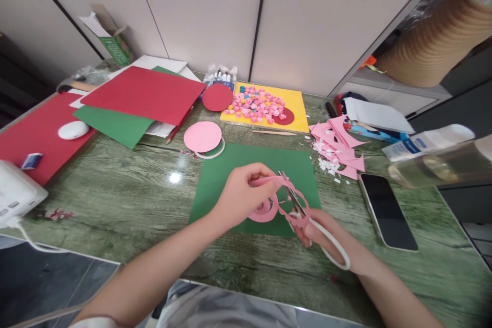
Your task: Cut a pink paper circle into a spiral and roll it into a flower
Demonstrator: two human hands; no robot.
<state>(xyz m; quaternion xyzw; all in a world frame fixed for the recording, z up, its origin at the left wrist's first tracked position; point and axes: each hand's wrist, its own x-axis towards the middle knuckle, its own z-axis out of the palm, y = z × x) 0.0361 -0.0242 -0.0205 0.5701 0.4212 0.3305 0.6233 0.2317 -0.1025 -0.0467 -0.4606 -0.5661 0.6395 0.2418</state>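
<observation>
My left hand (246, 192) pinches a curling strip of pink paper (265, 213), cut in a spiral with a wavy edge. In my right hand (321, 228) are white-handled scissors (334, 246), my fingers through the loops. Their metal blades point up and away, against the pink paper where it passes near my left fingertips. Part of the pink strip loops around the blades. Beneath both hands lies a green sheet (226, 169) on the wooden-patterned table.
Rolled pink paper flowers (259, 105) lie on a yellow sheet (300, 107). Pink scraps (340, 146) and a phone (386, 210) are at the right. A pink disc (202, 137) rests on a white ring beyond the green sheet. Red sheets (146, 95) lie left, near a white charger (19, 192).
</observation>
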